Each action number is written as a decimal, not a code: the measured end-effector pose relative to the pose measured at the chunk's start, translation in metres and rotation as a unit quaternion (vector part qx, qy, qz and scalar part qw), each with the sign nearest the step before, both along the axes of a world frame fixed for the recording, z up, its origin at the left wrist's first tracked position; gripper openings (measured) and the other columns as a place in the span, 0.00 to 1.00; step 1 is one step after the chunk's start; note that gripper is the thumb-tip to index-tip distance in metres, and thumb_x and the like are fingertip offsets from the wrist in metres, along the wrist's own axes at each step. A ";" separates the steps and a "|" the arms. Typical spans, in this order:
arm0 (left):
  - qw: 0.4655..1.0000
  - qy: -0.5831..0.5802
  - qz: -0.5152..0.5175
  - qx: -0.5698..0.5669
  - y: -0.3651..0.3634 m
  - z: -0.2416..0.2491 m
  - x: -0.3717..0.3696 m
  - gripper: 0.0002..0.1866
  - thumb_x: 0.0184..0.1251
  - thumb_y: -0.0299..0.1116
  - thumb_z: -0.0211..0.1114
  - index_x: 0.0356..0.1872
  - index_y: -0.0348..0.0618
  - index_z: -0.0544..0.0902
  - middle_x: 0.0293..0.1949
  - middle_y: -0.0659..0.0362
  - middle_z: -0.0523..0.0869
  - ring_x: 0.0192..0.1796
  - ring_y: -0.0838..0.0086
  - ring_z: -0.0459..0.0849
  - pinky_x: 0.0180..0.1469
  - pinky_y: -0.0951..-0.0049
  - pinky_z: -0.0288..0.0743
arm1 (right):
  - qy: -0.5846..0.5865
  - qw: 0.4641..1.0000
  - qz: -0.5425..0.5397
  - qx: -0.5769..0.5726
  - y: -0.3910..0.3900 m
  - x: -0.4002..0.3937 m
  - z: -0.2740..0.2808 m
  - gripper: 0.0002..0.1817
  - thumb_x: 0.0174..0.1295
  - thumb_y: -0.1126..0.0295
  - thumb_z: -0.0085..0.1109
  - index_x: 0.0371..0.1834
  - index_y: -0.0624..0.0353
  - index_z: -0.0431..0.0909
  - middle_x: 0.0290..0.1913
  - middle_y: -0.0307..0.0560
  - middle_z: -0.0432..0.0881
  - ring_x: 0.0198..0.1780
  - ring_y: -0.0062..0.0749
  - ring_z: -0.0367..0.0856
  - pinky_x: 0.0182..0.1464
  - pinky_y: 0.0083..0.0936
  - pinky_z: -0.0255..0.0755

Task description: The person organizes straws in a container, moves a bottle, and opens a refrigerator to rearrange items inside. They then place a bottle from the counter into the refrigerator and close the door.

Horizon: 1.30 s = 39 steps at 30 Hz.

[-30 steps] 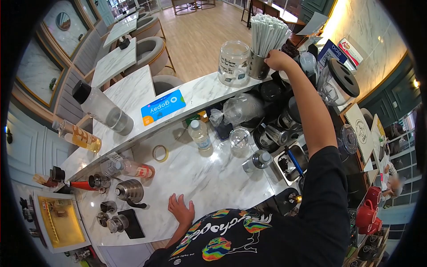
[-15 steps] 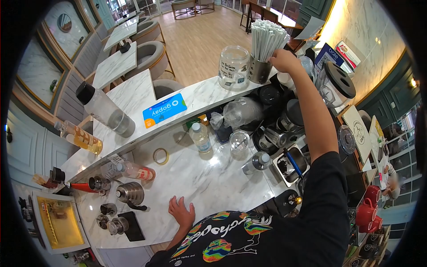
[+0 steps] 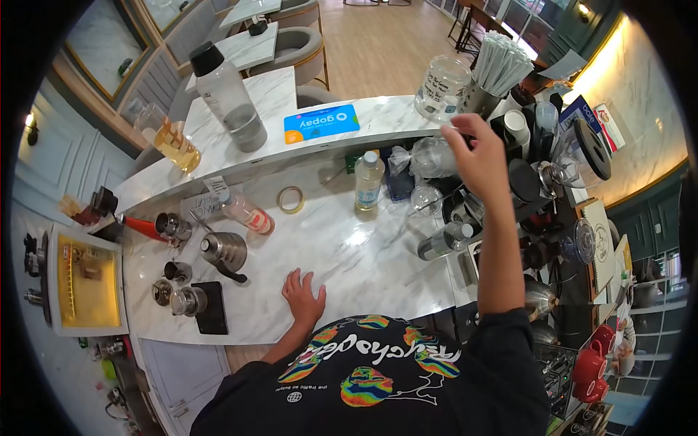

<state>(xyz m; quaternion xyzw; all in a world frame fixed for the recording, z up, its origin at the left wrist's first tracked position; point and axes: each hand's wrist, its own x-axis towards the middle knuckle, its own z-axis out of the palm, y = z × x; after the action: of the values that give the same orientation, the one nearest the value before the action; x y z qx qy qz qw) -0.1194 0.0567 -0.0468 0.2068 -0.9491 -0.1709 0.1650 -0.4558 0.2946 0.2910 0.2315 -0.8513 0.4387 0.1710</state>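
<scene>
My left hand [image 3: 304, 296] rests on the marble worktop [image 3: 349, 269] with its fingers spread and nothing in it. My right hand [image 3: 476, 150] is raised above the worktop, thumb and fingers apart, empty. Behind it on the raised ledge stand a glass jar [image 3: 442, 91] with writing and a metal holder full of wrapped straws [image 3: 502, 65]. Just left of my right hand lies a clear plastic bag of cups [image 3: 429, 158]. Below it are a clear plastic cup [image 3: 426, 200] and a tilted-looking clear bottle [image 3: 445, 241]. A bottle with a white cap [image 3: 368, 183] stands nearby.
A roll of tape [image 3: 291, 199], a pink-labelled bottle [image 3: 249, 213], a gooseneck kettle [image 3: 224, 251] and a black scale [image 3: 212, 309] are on the left. The ledge holds a blue gopay sign [image 3: 321, 123] and a tall black-capped bottle [image 3: 231, 102]. A lidded container [image 3: 582, 156] stands right.
My right hand has come away from the straw holder, down and toward me, and its fingers have opened. The view has shifted, while my left hand stays on the worktop.
</scene>
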 end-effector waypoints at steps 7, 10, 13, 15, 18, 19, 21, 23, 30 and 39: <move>1.000 0.023 -0.006 0.005 0.001 0.001 0.003 0.28 0.59 0.39 0.75 0.61 0.43 0.80 0.69 0.45 0.72 0.76 0.47 0.65 0.74 0.42 0.55 | 0.155 0.973 -0.131 0.114 -0.040 -0.104 -0.012 0.27 0.65 0.54 0.72 0.61 0.58 0.81 0.62 0.55 0.84 0.63 0.52 0.82 0.62 0.44 0.77; 1.000 0.021 -0.006 0.013 -0.002 0.001 0.002 0.28 0.60 0.40 0.74 0.61 0.43 0.80 0.70 0.44 0.71 0.76 0.46 0.64 0.75 0.42 0.54 | 0.138 0.956 -0.166 0.198 -0.055 -0.134 -0.004 0.31 0.64 0.52 0.72 0.67 0.54 0.77 0.66 0.53 0.82 0.67 0.54 0.78 0.63 0.51 0.76; 1.000 0.010 -0.007 0.021 0.000 0.005 0.005 0.27 0.61 0.40 0.74 0.60 0.43 0.80 0.70 0.44 0.71 0.76 0.46 0.64 0.75 0.42 0.54 | 0.075 0.948 -0.183 0.248 -0.068 -0.143 -0.003 0.35 0.64 0.51 0.71 0.72 0.51 0.72 0.67 0.51 0.81 0.69 0.54 0.76 0.63 0.59 0.75; 1.000 0.006 -0.008 0.022 -0.001 0.009 0.002 0.27 0.61 0.41 0.74 0.60 0.44 0.81 0.70 0.43 0.72 0.76 0.45 0.65 0.75 0.41 0.54 | 0.055 0.948 -0.184 0.255 -0.070 -0.149 -0.009 0.37 0.63 0.53 0.72 0.74 0.47 0.69 0.67 0.52 0.81 0.70 0.54 0.75 0.62 0.66 0.74; 1.000 0.005 -0.008 0.019 -0.001 0.006 0.002 0.27 0.61 0.41 0.74 0.60 0.43 0.80 0.70 0.43 0.72 0.76 0.45 0.64 0.75 0.41 0.54 | 0.064 0.944 -0.175 0.273 -0.063 -0.159 -0.022 0.35 0.64 0.55 0.72 0.73 0.45 0.70 0.64 0.53 0.82 0.70 0.54 0.76 0.61 0.65 0.75; 1.000 0.004 -0.008 0.022 -0.001 0.006 0.001 0.27 0.61 0.41 0.73 0.60 0.43 0.80 0.70 0.43 0.72 0.76 0.44 0.64 0.75 0.41 0.53 | 0.073 0.945 -0.173 0.268 -0.060 -0.159 -0.024 0.31 0.65 0.57 0.71 0.71 0.45 0.72 0.59 0.54 0.83 0.69 0.54 0.76 0.61 0.60 0.77; 1.000 0.000 -0.009 0.027 -0.001 0.007 0.001 0.27 0.62 0.41 0.73 0.61 0.43 0.80 0.70 0.42 0.71 0.76 0.44 0.64 0.75 0.41 0.53 | 0.099 0.944 -0.162 0.271 -0.054 -0.164 -0.029 0.30 0.65 0.58 0.71 0.70 0.46 0.73 0.57 0.54 0.83 0.67 0.54 0.77 0.60 0.55 0.79; 0.999 -0.006 -0.013 0.028 -0.001 0.007 0.001 0.28 0.62 0.41 0.73 0.61 0.41 0.79 0.70 0.43 0.70 0.77 0.45 0.62 0.76 0.42 0.52 | 0.113 0.943 -0.154 0.273 -0.049 -0.171 -0.033 0.29 0.65 0.58 0.71 0.69 0.45 0.74 0.56 0.53 0.83 0.66 0.53 0.78 0.59 0.52 0.80; 0.999 -0.021 -0.015 0.026 -0.002 0.004 0.001 0.28 0.63 0.40 0.72 0.62 0.41 0.79 0.71 0.43 0.69 0.77 0.44 0.60 0.76 0.41 0.51 | 0.127 0.945 -0.153 0.258 -0.043 -0.175 -0.036 0.29 0.64 0.59 0.71 0.69 0.44 0.75 0.59 0.52 0.83 0.67 0.51 0.77 0.58 0.49 0.81; 0.999 -0.014 -0.017 0.025 -0.001 0.005 0.001 0.28 0.63 0.40 0.73 0.62 0.41 0.78 0.71 0.43 0.69 0.77 0.44 0.60 0.75 0.40 0.51 | 0.145 0.944 -0.152 0.256 -0.026 -0.182 -0.039 0.30 0.63 0.60 0.72 0.69 0.43 0.75 0.59 0.54 0.82 0.67 0.52 0.77 0.60 0.47 0.81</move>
<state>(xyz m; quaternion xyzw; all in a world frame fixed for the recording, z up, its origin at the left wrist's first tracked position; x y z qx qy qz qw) -0.1179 0.0553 -0.0417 0.1976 -0.9500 -0.1944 0.1437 -0.6381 0.2688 0.2523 0.1966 -0.9258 0.1366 0.2924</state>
